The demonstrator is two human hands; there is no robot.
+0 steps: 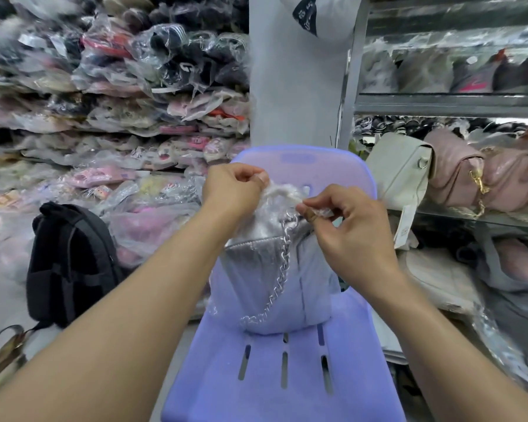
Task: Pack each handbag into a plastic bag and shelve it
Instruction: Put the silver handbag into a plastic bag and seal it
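Note:
A silver handbag point(256, 263) with a chain strap point(282, 269) stands upright on a purple plastic chair point(284, 376), wrapped in a clear plastic bag point(314, 287). The plastic bag's mouth is bunched above the handbag. My left hand point(232, 190) pinches the bunched plastic on the left. My right hand point(342, 229) pinches a twisted end of it on the right. Both hands sit just above the handbag's top.
A metal shelf point(448, 105) on the right carries a cream handbag point(400, 172) and pink handbags point(457, 175), some in plastic. Stacks of bagged goods point(104, 117) fill the left wall. A black backpack point(70, 263) stands on the floor at the left. A grey pillar point(296, 71) rises behind the chair.

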